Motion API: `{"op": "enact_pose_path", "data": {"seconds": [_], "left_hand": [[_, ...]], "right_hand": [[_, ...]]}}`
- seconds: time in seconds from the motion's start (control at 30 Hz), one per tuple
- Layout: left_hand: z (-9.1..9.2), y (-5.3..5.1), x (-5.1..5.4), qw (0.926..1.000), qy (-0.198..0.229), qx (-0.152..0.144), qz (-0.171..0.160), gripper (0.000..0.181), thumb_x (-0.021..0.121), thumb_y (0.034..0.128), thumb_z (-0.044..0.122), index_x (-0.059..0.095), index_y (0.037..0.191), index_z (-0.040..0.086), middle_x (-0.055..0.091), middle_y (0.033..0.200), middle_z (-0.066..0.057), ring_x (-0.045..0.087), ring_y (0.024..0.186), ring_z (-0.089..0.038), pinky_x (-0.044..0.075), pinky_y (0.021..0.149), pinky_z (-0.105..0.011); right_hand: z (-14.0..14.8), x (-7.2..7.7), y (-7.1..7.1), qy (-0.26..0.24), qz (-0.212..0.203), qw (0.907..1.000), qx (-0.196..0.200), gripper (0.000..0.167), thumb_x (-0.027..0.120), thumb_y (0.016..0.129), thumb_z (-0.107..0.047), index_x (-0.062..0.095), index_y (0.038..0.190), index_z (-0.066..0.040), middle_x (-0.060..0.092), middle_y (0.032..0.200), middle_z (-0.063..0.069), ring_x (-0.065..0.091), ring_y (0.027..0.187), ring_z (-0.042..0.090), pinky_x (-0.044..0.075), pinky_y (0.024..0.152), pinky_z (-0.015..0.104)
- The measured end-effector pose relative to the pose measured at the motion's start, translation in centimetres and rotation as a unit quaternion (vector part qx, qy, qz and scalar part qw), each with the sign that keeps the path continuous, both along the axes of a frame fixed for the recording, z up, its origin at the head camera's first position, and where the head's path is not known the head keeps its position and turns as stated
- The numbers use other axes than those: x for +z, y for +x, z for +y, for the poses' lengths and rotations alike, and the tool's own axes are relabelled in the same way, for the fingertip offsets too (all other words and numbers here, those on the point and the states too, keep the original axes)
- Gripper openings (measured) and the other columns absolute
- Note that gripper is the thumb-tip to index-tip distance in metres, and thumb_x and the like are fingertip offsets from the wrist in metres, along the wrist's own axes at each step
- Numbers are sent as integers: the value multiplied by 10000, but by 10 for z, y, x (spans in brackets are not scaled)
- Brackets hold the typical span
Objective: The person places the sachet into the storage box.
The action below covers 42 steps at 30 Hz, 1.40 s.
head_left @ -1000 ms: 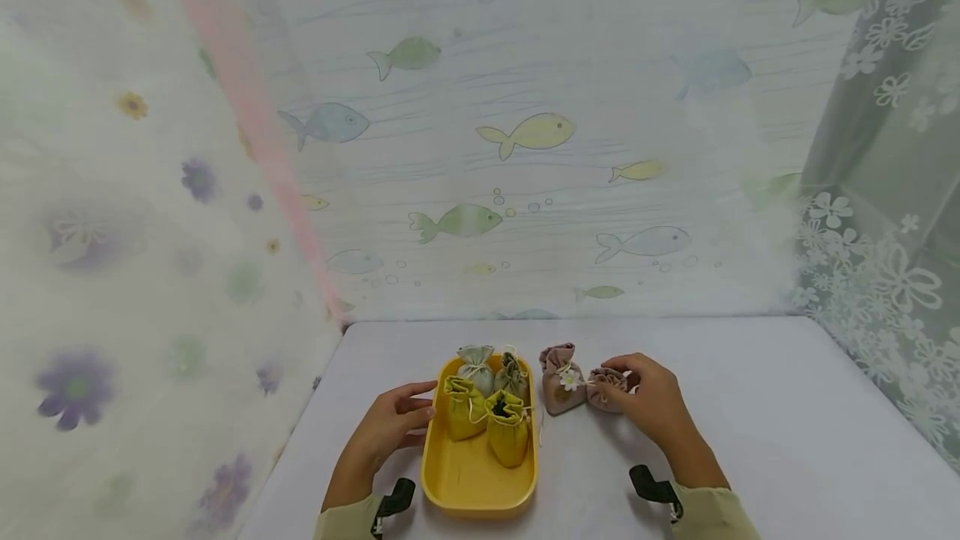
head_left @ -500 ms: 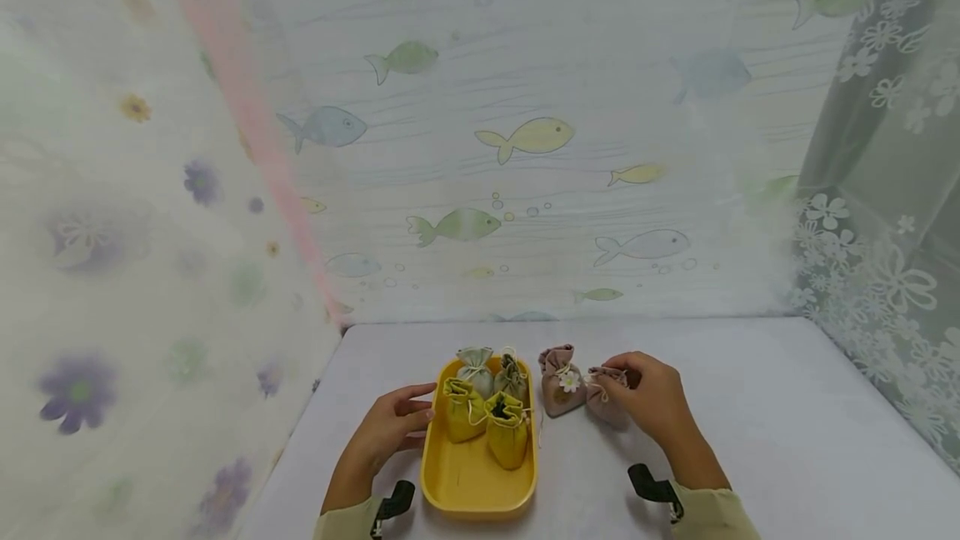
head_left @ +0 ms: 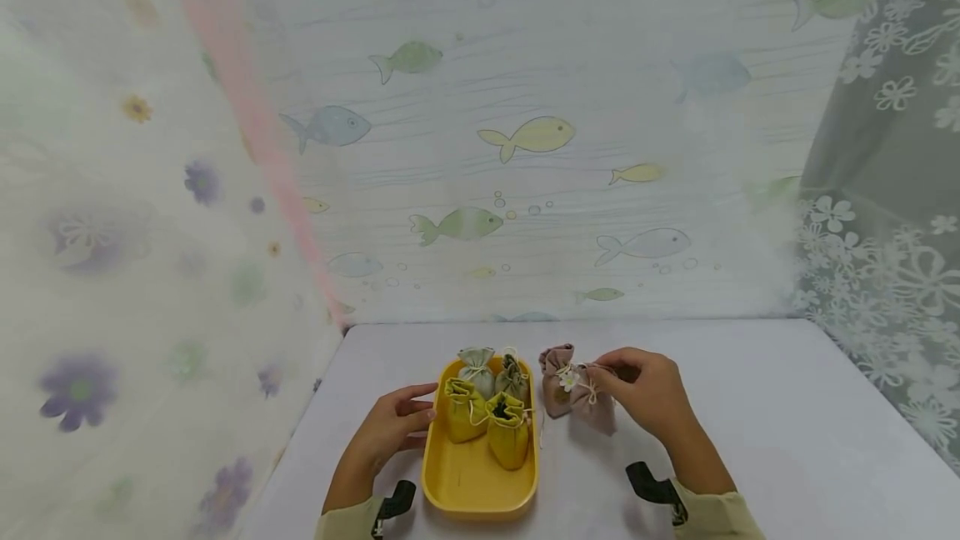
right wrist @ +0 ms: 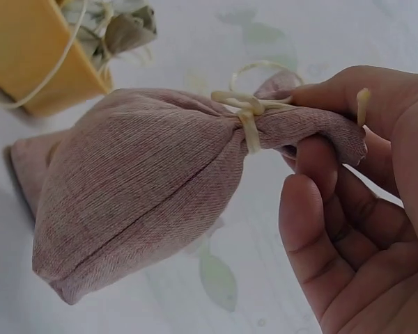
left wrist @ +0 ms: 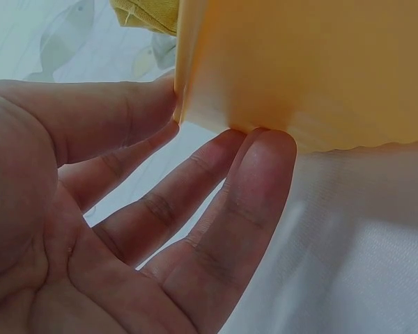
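Observation:
My right hand [head_left: 648, 386] pinches the gathered neck of a dusty-pink drawstring pouch [right wrist: 139, 188], its cream cord tied below the fingers. In the head view this pouch tilts beside a second pink pouch [head_left: 557, 398] with a white flower, partly covering it. With relaxed fingers, my left hand [head_left: 388, 426] touches the left wall of a yellow tray [head_left: 480, 490]; the left wrist view has the fingertips [left wrist: 265, 160] against that wall. Inside the tray stand two yellow pouches [head_left: 508, 440], a pale grey-green pouch [head_left: 476, 369] and a dark olive pouch [head_left: 512, 377].
A white-covered table [head_left: 750, 415] carries everything, with a fish-patterned curtain [head_left: 540, 190] behind its far edge. A flowered curtain hangs at the left, and lace [head_left: 885, 273] hangs at the right. Black wrist mounts [head_left: 651, 486] sit at both cuffs.
The right hand has raised the neck of its pink pouch and brought the pouch left, in front of the flowered one. The left hand and tray have stayed put.

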<state>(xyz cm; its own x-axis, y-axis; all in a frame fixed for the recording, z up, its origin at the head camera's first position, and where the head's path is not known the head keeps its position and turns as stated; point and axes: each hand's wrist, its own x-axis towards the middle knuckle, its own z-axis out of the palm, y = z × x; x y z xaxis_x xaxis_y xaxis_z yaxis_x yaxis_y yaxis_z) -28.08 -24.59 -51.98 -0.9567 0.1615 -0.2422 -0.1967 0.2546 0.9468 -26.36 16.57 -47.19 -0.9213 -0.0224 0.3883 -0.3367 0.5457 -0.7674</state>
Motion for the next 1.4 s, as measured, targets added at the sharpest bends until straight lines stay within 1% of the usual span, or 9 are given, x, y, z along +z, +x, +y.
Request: {"op": "enact_pose_path", "data": {"seconds": [0.2, 0.33, 0.47, 0.63, 0.9, 1.07, 1.2, 1.3, 1.4], "left_hand": [[1, 2, 4, 10000, -15, 54, -35, 627, 785, 929, 243, 551, 1501, 137, 684, 1310, -168, 746, 1058, -286, 649, 830, -448], [1, 4, 6, 9999, -60, 84, -62, 625, 788, 927, 242, 555, 1498, 141, 682, 1310, -169, 748, 1045, -281, 650, 824, -446], [2, 4, 7, 9999, -59, 113, -103, 615, 783, 932, 226, 556, 1498, 140, 683, 1307, -170, 749, 1032, -274, 651, 818, -447], [3, 5, 8, 9998, -64, 162, -116, 610, 778, 935, 207, 555, 1499, 141, 685, 1298, -166, 749, 1023, -270, 652, 812, -448], [3, 5, 9, 9998, -70, 167, -127, 611, 778, 936, 210, 553, 1500, 135, 685, 1300, -172, 752, 1016, -273, 653, 808, -451], [7, 15, 8, 9997, -65, 208, -121, 614, 778, 935, 227, 554, 1500, 141, 687, 1300, -165, 750, 1025, -270, 651, 819, -449], [9, 24, 8, 9997, -58, 233, -99, 615, 774, 938, 230, 550, 1503, 141, 683, 1311, -172, 748, 1034, -273, 650, 823, -450], [12, 30, 8, 9996, -36, 258, -100, 613, 772, 941, 229, 548, 1504, 137, 679, 1321, -181, 749, 1039, -281, 650, 824, -452], [12, 32, 9, 9996, -12, 246, -116, 611, 769, 944, 228, 546, 1505, 135, 680, 1320, -180, 748, 1043, -284, 649, 827, -452]], "right_hand": [[-6, 16, 5, -56, -14, 9996, 259, 66, 805, 920, -291, 803, 937, -226, 752, 876, -81, 681, 757, 81, 595, 649, 243], [-11, 26, 8, -66, 164, 9990, 416, 76, 791, 933, -291, 807, 924, -217, 746, 864, -93, 668, 733, 79, 589, 626, 245], [-15, 34, 12, -145, 364, 9974, 599, 71, 785, 938, -294, 808, 917, -231, 742, 859, -102, 657, 707, 80, 577, 598, 247], [-23, 43, 16, -291, 477, 9941, 924, 41, 776, 946, -276, 804, 937, -247, 728, 848, -99, 629, 664, 99, 558, 571, 249], [-40, 55, 22, -518, 341, 9892, 1326, 39, 804, 920, -260, 802, 945, -231, 726, 865, -74, 642, 679, 123, 584, 592, 256], [-49, 57, 29, -614, 378, 9828, 1703, 42, 808, 914, -208, 795, 943, -237, 739, 913, -65, 656, 690, 115, 598, 607, 261], [-55, 59, 35, -564, 451, 9778, 1968, 38, 792, 931, -211, 786, 924, -248, 724, 879, -75, 651, 675, 108, 599, 603, 268], [-59, 60, 41, -487, 402, 9766, 2058, 48, 790, 934, -227, 782, 907, -267, 709, 846, -92, 644, 663, 107, 596, 588, 273], [-64, 61, 44, -490, 291, 9761, 2099, 56, 795, 930, -237, 786, 902, -284, 705, 840, -104, 650, 673, 110, 602, 590, 281]]}}
